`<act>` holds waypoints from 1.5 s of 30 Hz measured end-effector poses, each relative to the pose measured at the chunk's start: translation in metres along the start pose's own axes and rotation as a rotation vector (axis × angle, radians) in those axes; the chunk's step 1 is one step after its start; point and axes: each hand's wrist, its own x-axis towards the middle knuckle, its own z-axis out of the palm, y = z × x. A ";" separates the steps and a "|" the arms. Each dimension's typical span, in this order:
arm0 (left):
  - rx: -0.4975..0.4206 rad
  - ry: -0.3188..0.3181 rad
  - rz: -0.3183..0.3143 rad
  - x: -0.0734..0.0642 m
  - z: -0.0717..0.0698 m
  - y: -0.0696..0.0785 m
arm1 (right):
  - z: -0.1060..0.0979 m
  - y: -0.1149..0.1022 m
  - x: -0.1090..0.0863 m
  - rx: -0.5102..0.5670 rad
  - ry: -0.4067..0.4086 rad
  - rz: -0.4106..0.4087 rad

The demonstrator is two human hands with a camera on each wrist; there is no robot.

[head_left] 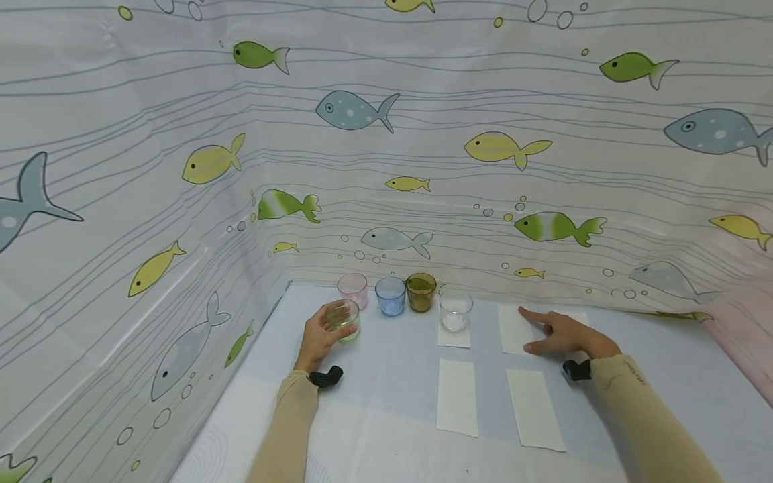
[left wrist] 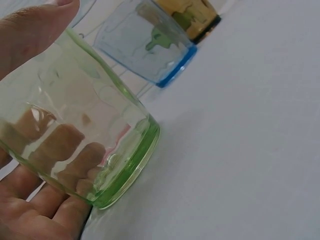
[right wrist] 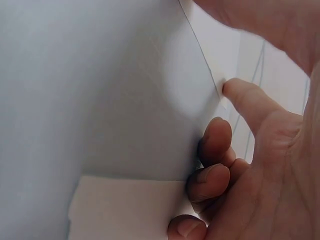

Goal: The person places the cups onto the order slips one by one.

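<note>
My left hand (head_left: 320, 339) holds a green-tinted drinking glass (head_left: 347, 329), thumb on one side and fingers around the other. In the left wrist view the green glass (left wrist: 95, 145) has a thick green base; whether it touches the table I cannot tell. Just behind it stands a pink glass (head_left: 352, 285), with a blue glass (head_left: 390, 298) and an amber glass (head_left: 421, 293) to the right. My right hand (head_left: 568, 334) touches a white paper rectangle (head_left: 512, 329) with index finger and thumb stretched out. Its other fingers are curled, as the right wrist view shows.
A clear glass (head_left: 455, 312) stands on another paper rectangle (head_left: 453, 340). Two more papers, one on the left (head_left: 457, 399) and one on the right (head_left: 535, 409), lie nearer. Part of a further sheet (head_left: 578, 316) shows behind my right hand. A fish-patterned curtain (head_left: 447, 208) borders the table.
</note>
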 end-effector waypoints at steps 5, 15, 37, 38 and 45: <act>0.002 -0.001 0.010 -0.001 0.000 -0.001 | -0.001 -0.001 -0.002 -0.025 -0.003 0.009; 0.008 0.006 0.010 -0.002 0.000 0.003 | 0.000 0.001 -0.002 -0.041 0.006 -0.015; -0.184 -0.077 0.069 -0.003 -0.009 0.002 | -0.001 0.003 -0.002 -0.036 0.012 -0.007; -0.190 -0.083 0.069 -0.004 -0.010 0.003 | -0.001 0.003 -0.001 -0.033 0.011 -0.006; -0.197 -0.123 0.109 -0.005 -0.016 0.014 | 0.002 0.006 -0.002 -0.015 0.012 0.008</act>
